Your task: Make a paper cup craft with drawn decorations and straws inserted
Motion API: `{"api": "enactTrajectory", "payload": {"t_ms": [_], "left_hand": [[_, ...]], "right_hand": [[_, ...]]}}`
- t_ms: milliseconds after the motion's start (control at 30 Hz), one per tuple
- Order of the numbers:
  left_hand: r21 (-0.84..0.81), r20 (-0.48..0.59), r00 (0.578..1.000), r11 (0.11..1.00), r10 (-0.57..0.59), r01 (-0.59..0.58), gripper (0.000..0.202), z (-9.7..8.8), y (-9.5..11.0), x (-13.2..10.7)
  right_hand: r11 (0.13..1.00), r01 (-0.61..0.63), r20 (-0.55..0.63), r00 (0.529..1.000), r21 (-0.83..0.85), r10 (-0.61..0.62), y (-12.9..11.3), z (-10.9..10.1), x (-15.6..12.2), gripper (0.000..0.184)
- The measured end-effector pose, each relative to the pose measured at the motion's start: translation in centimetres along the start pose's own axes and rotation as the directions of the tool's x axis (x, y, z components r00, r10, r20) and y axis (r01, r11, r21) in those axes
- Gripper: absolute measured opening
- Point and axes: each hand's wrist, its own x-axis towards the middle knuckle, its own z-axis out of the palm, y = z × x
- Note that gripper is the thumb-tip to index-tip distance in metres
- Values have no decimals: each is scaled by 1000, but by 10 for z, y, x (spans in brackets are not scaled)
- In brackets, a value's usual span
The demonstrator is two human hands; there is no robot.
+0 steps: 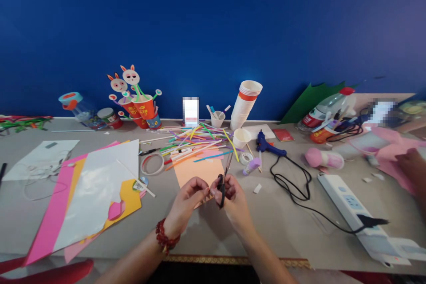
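Near the front middle of the table, my two hands meet. With fingers pinched together, my left hand (193, 197) grips a small peach-coloured paper piece (201, 204), mostly hidden by the fingers. Black-handled scissors (228, 164) hang on my right hand (234, 191), blades pointing away from me. The thumb and forefinger of that hand also reach the left fingertips; whether they pinch the paper too, I cannot tell. Just beyond lies a peach paper sheet (196, 171), with a heap of coloured pipe cleaners (199, 135) behind it.
Rolls of tape (152, 164), a purple glue stick (252, 166) and a blue glue gun (269, 144) surround the hands. Coloured sheets (86, 199) lie left. Paper cups (244, 104) stand behind. A power strip (353, 213) lies right, beside another person's hand (412, 164).
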Motion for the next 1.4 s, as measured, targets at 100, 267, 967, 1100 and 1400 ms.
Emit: {"api": "enactTrajectory", "payload": {"t_ms": [100,267,967,1100,1400], "left_hand": [[-68,-43,998,997,34,-37,11,0,-1,1],[-148,-78,991,982,105,-116,9,2,2,4],[-61,-65,994,994,91,-95,10,7,-1,5],[-63,-47,995,994,82,-85,10,7,-1,4],[-67,-45,997,995,64,-67,10,7,-1,5]], "right_hand": [[999,-45,66,997,-18,46,2,-5,-10,34],[983,-157,245,954,-93,175,12,-18,-30,44],[968,-240,278,927,-78,252,26,-18,-33,55],[965,-249,276,924,-86,263,25,-17,-33,56],[956,-278,260,920,-93,293,25,-16,-33,58]]}}
